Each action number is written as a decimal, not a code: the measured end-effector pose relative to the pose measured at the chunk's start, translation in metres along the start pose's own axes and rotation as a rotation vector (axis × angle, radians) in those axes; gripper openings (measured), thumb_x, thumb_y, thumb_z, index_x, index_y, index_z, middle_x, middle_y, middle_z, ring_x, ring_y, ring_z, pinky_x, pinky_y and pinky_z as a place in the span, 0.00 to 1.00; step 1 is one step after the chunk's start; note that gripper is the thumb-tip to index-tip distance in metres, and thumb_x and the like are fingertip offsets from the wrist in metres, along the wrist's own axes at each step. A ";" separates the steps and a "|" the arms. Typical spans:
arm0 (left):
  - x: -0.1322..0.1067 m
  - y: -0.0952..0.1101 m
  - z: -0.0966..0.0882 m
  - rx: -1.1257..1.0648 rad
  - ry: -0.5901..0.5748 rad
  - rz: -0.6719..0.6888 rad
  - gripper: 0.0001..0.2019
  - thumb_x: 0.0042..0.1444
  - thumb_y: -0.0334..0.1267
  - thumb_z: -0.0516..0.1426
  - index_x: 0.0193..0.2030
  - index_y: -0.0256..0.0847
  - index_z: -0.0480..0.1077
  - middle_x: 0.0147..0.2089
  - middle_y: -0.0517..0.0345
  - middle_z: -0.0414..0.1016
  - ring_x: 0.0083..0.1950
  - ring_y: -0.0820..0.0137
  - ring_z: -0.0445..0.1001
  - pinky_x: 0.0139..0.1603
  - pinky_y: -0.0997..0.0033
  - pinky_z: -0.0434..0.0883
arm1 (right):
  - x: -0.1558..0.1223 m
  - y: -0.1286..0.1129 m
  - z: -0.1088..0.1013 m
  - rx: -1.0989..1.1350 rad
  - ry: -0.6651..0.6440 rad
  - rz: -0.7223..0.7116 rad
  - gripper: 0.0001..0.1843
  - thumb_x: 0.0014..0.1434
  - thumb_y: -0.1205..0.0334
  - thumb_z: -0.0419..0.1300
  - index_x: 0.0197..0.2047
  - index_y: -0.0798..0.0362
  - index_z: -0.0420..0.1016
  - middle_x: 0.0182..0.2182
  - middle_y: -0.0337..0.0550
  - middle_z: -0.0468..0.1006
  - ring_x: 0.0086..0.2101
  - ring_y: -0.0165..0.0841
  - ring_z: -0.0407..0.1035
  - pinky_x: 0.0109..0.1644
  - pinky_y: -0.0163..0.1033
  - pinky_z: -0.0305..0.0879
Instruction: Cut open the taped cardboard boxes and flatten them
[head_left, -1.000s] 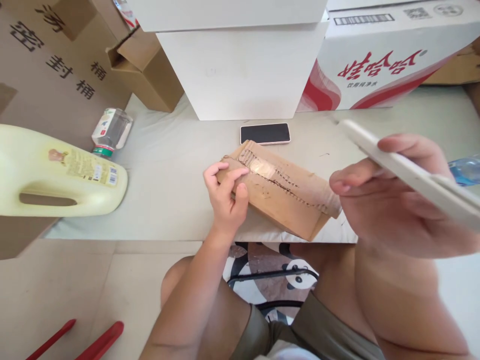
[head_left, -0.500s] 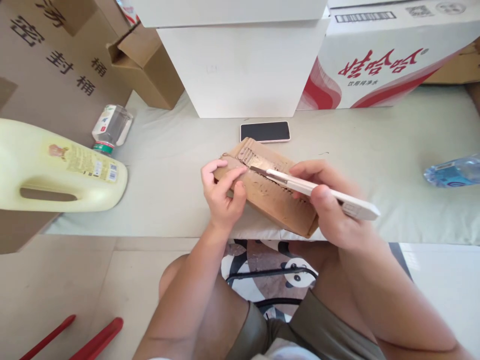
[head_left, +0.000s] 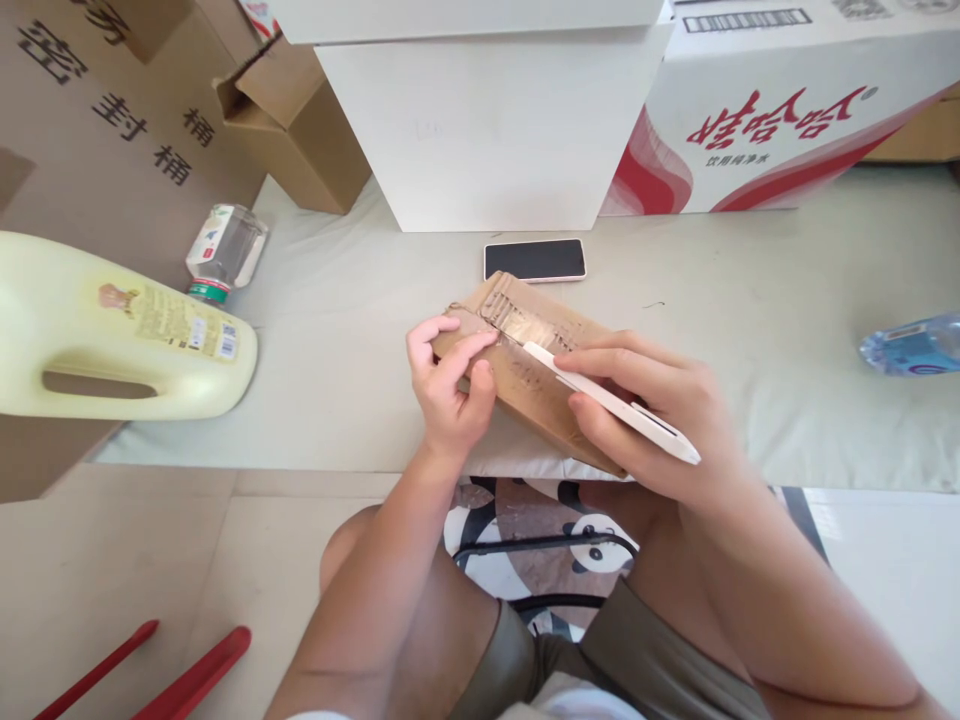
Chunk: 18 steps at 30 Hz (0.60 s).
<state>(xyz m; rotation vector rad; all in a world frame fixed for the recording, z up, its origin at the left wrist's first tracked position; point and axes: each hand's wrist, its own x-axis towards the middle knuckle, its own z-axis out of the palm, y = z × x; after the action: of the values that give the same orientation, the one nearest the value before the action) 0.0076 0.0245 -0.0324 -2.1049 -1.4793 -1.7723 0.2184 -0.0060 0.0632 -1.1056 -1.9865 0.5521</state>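
Note:
A small brown cardboard box lies on the pale cloth surface, its upper face torn along a strip showing corrugated ridges. My left hand grips the box's left end, index fingertip pressed on top beside the torn strip. In my right hand is a white utility knife, held between thumb and fingers and slanting down to the left. The knife's front end meets the box top near the torn strip, close to my left fingertips. Its blade is hard to make out.
A phone lies just behind the box, with a white carton beyond it. To the left are a yellow jug, a clear bottle and a brown box. A water bottle lies far right.
My right hand has turned the knife and lowered it against the box top; its dark blade, plain before, now hardly shows. My left hand keeps its place on the box.

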 end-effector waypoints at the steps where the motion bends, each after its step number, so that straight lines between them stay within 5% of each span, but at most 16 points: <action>1: 0.000 0.000 0.000 0.000 -0.002 0.003 0.17 0.72 0.45 0.52 0.47 0.42 0.81 0.54 0.47 0.67 0.57 0.60 0.73 0.61 0.54 0.74 | 0.000 0.000 0.000 -0.003 0.000 0.004 0.09 0.65 0.64 0.62 0.46 0.49 0.83 0.43 0.45 0.85 0.36 0.33 0.80 0.40 0.38 0.77; 18: 0.001 0.000 0.000 0.037 -0.009 0.014 0.18 0.72 0.46 0.52 0.46 0.41 0.81 0.54 0.46 0.68 0.57 0.60 0.73 0.60 0.55 0.74 | -0.002 -0.002 0.006 -0.021 0.074 -0.020 0.11 0.64 0.68 0.62 0.47 0.50 0.84 0.42 0.45 0.86 0.38 0.32 0.82 0.41 0.36 0.77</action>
<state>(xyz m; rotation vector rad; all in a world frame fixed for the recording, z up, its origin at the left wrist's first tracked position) 0.0075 0.0251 -0.0319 -2.1034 -1.4837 -1.7187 0.2135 -0.0088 0.0598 -1.1020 -1.9413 0.4736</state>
